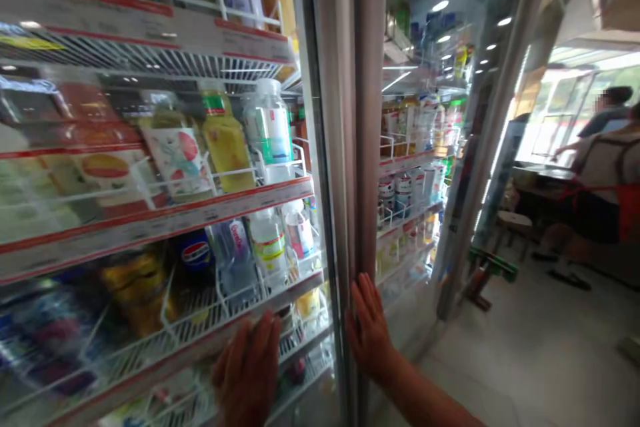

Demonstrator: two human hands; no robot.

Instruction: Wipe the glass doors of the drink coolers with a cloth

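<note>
My right hand [369, 328] lies against the metal frame [367, 147] where two glass fridge doors meet, its fingers stretched upward and holding nothing. Lower and to the left, my left hand [249, 368] is raised in front of the left glass door, fingers extended, slightly blurred. I cannot tell whether it touches the glass. Behind that door, wire shelves carry drinks, among them a clear bottle with a green and white label [273, 130], a yellow bottle [227, 143] and a dark blue Pepsi bottle [195, 255].
Through the right glass door [425, 300] more shelves of cans [404, 190] and bottles show. Farther right are a tiled floor [500, 360], a small stool [514, 219] and a green-topped object [493, 263]. Two people [607, 167] are near a counter in the background.
</note>
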